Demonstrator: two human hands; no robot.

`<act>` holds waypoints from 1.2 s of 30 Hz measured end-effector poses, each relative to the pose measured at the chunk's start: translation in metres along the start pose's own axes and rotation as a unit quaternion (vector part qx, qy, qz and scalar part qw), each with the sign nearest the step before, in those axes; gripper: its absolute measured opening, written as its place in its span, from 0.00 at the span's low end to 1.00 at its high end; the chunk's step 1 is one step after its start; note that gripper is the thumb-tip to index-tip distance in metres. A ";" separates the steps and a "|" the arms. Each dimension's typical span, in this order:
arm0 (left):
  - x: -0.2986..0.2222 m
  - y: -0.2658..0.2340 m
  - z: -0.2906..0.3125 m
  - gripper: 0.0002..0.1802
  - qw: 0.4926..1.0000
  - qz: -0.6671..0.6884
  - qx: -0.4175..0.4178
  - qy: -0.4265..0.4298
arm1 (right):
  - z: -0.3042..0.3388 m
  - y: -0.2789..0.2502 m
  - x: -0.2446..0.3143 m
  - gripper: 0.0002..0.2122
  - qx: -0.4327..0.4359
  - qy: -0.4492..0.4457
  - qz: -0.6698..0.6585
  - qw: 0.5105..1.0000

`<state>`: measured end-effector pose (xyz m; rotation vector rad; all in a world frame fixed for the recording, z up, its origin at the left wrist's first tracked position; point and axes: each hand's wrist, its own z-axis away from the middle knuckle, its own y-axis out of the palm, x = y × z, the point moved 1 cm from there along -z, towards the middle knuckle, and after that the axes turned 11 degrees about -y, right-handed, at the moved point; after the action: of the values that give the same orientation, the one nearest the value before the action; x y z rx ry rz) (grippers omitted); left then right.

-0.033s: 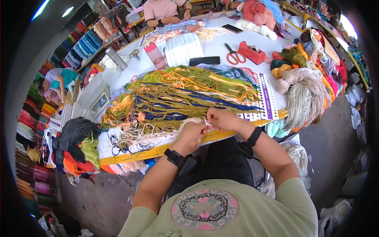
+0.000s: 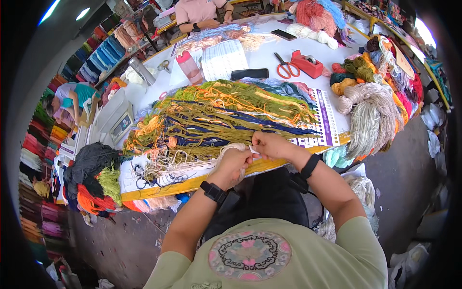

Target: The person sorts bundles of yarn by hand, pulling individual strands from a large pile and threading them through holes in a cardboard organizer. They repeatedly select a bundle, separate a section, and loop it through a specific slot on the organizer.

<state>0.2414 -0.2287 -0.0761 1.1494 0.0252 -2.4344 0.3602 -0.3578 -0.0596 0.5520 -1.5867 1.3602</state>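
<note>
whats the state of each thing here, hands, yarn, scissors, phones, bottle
left hand: wrapped in cream yarn
right hand: pinching that strand
cream yarn: looped around left hand
scissors: shut, lying flat
phones: screens dark
pink bottle: upright, capped

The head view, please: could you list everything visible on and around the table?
yarn strands: many, green, orange, navy, olive, spread across table centre
cream yarn: one bunch, at both hands
beige skein: one, right table edge
chart sheet: one, white with purple, right of strands
scissors: one, red handles, far side
tape dispenser: one, red, beside scissors
phones: two, black, far side
bottle: one, pink, far left
dark yarn pile: one, near left corner
left hand: grip on cream yarn
right hand: pinching cream yarn
</note>
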 end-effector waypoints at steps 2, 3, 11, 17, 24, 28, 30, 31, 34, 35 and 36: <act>-0.001 0.001 0.003 0.07 1.000 -0.020 -0.016 -0.010 | -0.001 0.001 -0.004 0.07 0.010 0.005 -0.028 1.000; -0.003 -0.002 0.007 0.06 0.988 -0.133 -0.067 0.029 | -0.003 0.003 -0.013 0.07 0.012 0.005 -0.029 0.999; -0.007 -0.024 0.025 0.10 0.958 0.252 0.132 0.035 | -0.009 -0.005 -0.030 0.07 0.001 -0.009 -0.206 0.979; -0.001 0.002 0.024 0.10 0.981 0.008 0.149 0.126 | 0.000 0.001 -0.023 0.11 -0.022 -0.038 -0.176 0.983; 0.001 0.000 0.038 0.14 0.963 -0.217 0.059 0.151 | 0.000 0.002 -0.015 0.15 0.031 -0.010 -0.254 0.967; -0.013 -0.039 0.026 0.18 0.917 -0.364 -0.142 0.084 | 0.003 -0.002 -0.019 0.11 0.001 0.025 -0.216 0.976; -0.027 -0.081 0.047 0.10 0.988 -0.110 -0.084 0.069 | 0.003 0.001 -0.018 0.09 -0.018 0.032 -0.211 0.977; -0.025 -0.124 0.061 0.07 0.982 0.099 0.134 0.090 | 0.000 0.005 -0.015 0.09 0.003 0.008 -0.208 0.978; -0.044 -0.212 0.104 0.09 0.926 0.332 0.106 0.142 | -0.006 0.007 -0.005 0.09 0.012 0.008 -0.185 0.983; -0.049 -0.229 0.117 0.08 0.912 0.356 0.060 0.194 | -0.006 0.006 -0.005 0.09 0.020 0.024 -0.163 0.986; -0.045 -0.256 0.130 0.07 0.900 0.351 -0.078 0.246 | -0.008 0.006 -0.005 0.09 0.007 0.028 -0.167 0.986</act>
<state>0.0689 -0.0069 -0.0010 1.3717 -0.0329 -1.4558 0.3605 -0.3496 -0.0675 0.7455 -1.3678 1.1236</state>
